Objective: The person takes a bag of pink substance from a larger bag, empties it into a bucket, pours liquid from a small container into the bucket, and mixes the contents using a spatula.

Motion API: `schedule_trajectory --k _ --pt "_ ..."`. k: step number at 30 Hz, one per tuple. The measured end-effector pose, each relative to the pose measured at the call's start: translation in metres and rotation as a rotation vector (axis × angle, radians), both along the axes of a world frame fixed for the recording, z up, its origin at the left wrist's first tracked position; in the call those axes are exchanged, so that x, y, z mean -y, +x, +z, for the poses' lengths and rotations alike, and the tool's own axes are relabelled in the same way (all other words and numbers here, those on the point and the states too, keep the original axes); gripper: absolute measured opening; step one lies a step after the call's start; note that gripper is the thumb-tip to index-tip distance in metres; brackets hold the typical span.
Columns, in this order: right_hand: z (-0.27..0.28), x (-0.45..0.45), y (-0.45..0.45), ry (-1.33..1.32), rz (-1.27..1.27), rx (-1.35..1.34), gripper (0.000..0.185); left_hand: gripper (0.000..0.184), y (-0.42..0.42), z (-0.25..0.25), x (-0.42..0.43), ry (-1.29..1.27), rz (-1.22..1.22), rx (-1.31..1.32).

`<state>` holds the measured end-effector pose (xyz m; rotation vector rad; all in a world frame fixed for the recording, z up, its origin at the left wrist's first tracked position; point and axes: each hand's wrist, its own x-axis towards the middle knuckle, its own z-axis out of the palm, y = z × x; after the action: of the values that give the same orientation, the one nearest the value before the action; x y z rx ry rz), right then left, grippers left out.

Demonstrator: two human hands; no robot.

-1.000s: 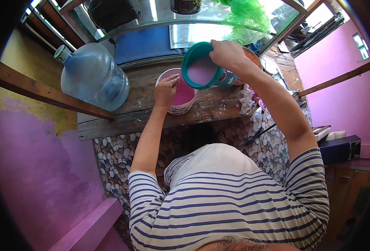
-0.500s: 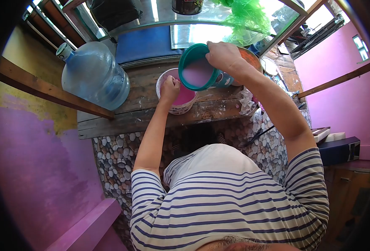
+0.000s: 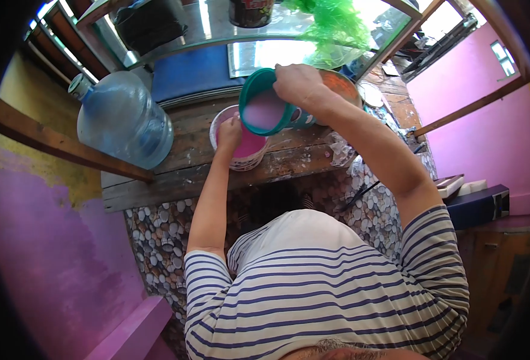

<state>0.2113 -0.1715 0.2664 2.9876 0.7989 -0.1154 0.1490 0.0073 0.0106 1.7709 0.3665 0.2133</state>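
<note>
Teal bucket (image 3: 254, 90), pale pink liquid inside, tilted over white tub of bright pink liquid on worktop (image 3: 187, 137). Right fingers (image 3: 284, 84) grip bucket rim; left fingers (image 3: 235, 122) curled at tub; grip unclear.

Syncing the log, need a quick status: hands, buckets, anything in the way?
Right hand grips teal bucket, tilted, pale liquid inside. Left hand over white bucket, grip unclear; pink contents. Water jug off left, outside the work.
</note>
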Motion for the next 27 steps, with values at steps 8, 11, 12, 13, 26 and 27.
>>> schedule_trajectory --k 8,11,12,13,26,27 --pt "-0.005 -0.003 0.003 -0.022 0.009 -0.019 0.033 0.038 0.007 -0.020 -0.004 -0.144 0.076 -0.103" --pt "0.000 -0.004 -0.002 0.007 0.003 -0.020 0.033 0.036 0.003 -0.013 0.000 -0.192 0.069 -0.123" --pt "-0.001 -0.004 -0.002 0.012 0.016 -0.029 0.033 0.036 -0.003 0.000 0.004 -0.187 0.083 -0.130" --pt "-0.003 -0.004 0.000 0.002 0.011 -0.015 0.033 0.034 -0.008 0.023 0.008 -0.379 0.066 -0.190" --pt "-0.008 -0.011 0.005 -0.029 0.018 0.039 0.030 0.020 -0.009 0.031 0.014 -0.603 -0.214 -0.236" --pt "-0.009 -0.012 0.006 -0.033 0.011 0.040 0.030 0.020 -0.008 0.028 0.015 -0.602 -0.213 -0.236"
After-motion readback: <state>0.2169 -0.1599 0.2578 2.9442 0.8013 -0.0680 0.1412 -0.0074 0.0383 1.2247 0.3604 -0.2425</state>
